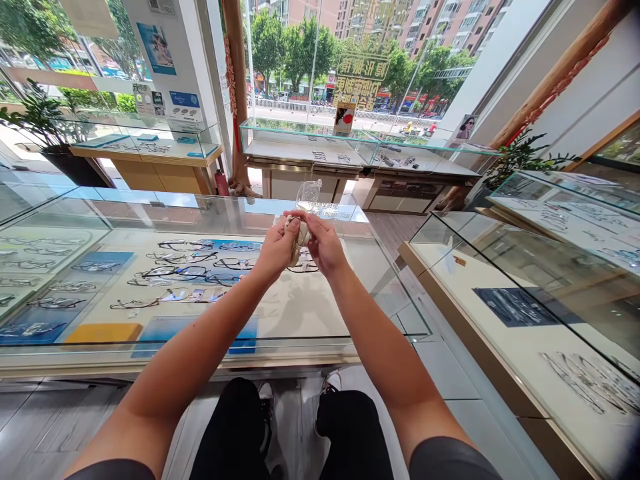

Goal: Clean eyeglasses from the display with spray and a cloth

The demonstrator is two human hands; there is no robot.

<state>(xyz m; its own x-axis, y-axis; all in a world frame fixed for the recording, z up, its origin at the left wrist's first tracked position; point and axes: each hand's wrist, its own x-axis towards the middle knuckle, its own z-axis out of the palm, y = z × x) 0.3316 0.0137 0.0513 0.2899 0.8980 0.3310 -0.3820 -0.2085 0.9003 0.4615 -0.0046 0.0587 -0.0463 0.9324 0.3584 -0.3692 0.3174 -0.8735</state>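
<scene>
Both my hands are raised together over a glass display case [345,340], around a pair of clear-lensed glasses [309,193]. One lens stands up above my fingers. A beige cloth [296,255] is bunched between the hands and hangs below the fingers. My left hand [280,248] is closed on the cloth, its thumb on top. My right hand [326,244] pinches the glasses from the other side, fingertips meeting those of the left. The fingers hide much of the frame. Beneath the glass lie several rows of eyeglasses [175,273].
Inside the near case are a yellow box [103,333] and a blue display card [167,333]. Another glass case [450,347] stands to the right. More cases [310,150] line the window, with potted plants [53,127] at the sides.
</scene>
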